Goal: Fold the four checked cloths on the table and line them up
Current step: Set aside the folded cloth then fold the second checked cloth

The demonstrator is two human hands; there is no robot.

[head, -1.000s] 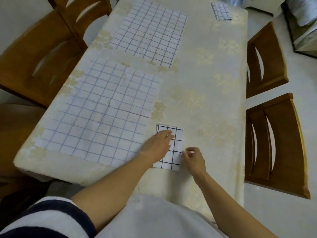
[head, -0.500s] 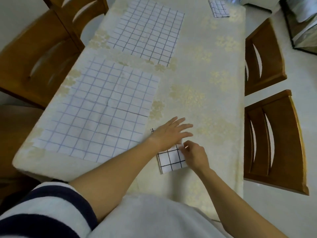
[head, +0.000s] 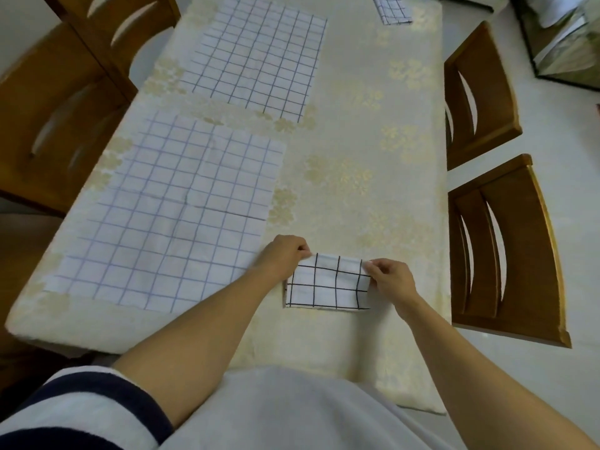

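A small folded white cloth with black checks [head: 326,284] lies near the table's front edge, its long side running left to right. My left hand [head: 282,256] pinches its far left corner and my right hand [head: 391,277] pinches its far right corner. To the left, a large unfolded checked cloth [head: 168,216] lies flat. Beyond it lies a second unfolded checked cloth [head: 256,55]. A folded checked cloth [head: 391,9] sits at the table's far right end, partly cut off by the frame.
The table [head: 373,157] wears a cream cloth with gold flowers. Two wooden chairs [head: 506,248] stand on the right, two more [head: 55,102] on the left. A dark-framed box [head: 565,37] stands on the floor at top right.
The small cloth was turned from lengthwise to crosswise and shifted right. My left hand went from lying flat on it to pinching a far corner; my right hand took the other corner.
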